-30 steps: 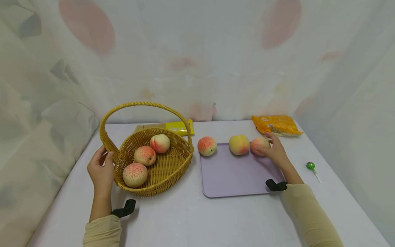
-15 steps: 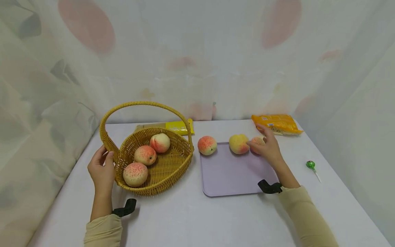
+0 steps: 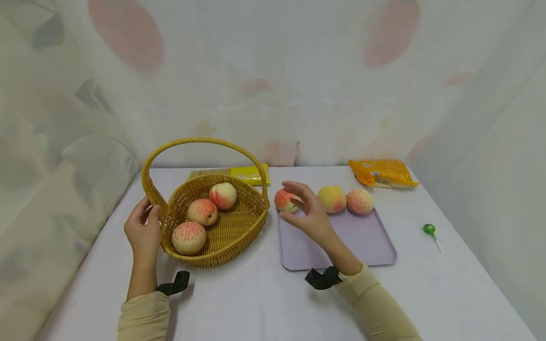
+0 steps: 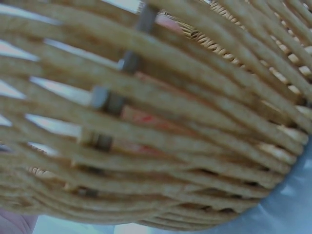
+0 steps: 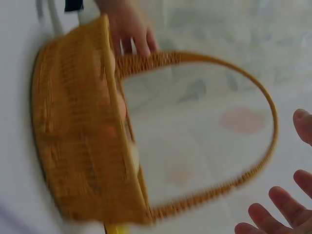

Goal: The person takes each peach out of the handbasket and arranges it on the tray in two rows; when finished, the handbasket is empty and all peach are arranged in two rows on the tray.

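Observation:
My left hand point(image 3: 144, 229) grips the left base of the handle of a wicker basket point(image 3: 230, 237). Three peaches lie inside: a speckled peach point(image 3: 188, 238) nearest me, a redder peach point(image 3: 202, 211) behind it, and a pale-and-red peach point(image 3: 222, 195) at the back. My right hand point(image 3: 313, 215) is over the left part of a lilac tray point(image 3: 354, 237), fingers spread and holding nothing. Its fingers partly cover a red peach point(image 3: 283, 201) at the tray's back left corner. A yellow peach point(image 3: 332, 199) and a speckled pink peach point(image 3: 360, 201) sit along the tray's back edge.
Behind the basket lies a yellow packet point(image 3: 249, 175), partly hidden. An orange bag point(image 3: 383, 173) is at the table's back right. A green lollipop point(image 3: 430, 230) lies right of the tray. Curtains enclose the table's back and sides.
My right hand has let go of the speckled pink peach at the tray's back right and moved left to the red peach. The left hand has stayed on the basket handle.

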`<state>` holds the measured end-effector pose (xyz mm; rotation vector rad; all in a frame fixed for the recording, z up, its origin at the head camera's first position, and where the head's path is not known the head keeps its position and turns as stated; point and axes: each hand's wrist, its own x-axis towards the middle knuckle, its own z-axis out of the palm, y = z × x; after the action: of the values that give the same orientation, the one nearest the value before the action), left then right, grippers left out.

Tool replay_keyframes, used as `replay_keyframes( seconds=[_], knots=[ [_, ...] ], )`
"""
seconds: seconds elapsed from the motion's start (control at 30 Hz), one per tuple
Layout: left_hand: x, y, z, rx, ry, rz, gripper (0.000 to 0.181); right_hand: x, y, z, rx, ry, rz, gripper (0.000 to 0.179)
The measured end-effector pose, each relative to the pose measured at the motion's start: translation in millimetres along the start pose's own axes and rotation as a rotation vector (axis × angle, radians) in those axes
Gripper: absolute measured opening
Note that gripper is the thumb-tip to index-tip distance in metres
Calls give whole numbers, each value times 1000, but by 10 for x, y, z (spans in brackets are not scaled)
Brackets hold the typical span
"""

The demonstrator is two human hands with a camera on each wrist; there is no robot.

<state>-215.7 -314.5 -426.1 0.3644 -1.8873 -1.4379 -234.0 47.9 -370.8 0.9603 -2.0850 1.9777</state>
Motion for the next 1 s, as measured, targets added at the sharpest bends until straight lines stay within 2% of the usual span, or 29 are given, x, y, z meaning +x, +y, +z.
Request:
replay_keyframes(
  seconds=[0.1, 0.27, 0.47, 0.6, 0.73, 1.0],
  knots=[
    [6, -3, 1, -4, -4, -5, 34, 93, -95, 313, 67, -58, 19, 60],
    [3, -1, 7, -8, -7, -15, 34, 276, -142, 773, 58, -134, 96, 58],
    [1, 16, -1, -4, -8, -10, 34, 463, 63, 1265, 100, -175, 161, 55],
    [5, 30, -4, -15, -11, -8, 34, 514, 337, 1558, 89, -169, 218, 54],
    [10, 41, -2, -22, -13, -14, 34, 520, 510, 1770, 23, -196, 221, 53],
    [7, 23, -7, 0, -6, 6, 33, 561, 538, 1911, -191, -334, 254, 52]
  ],
)
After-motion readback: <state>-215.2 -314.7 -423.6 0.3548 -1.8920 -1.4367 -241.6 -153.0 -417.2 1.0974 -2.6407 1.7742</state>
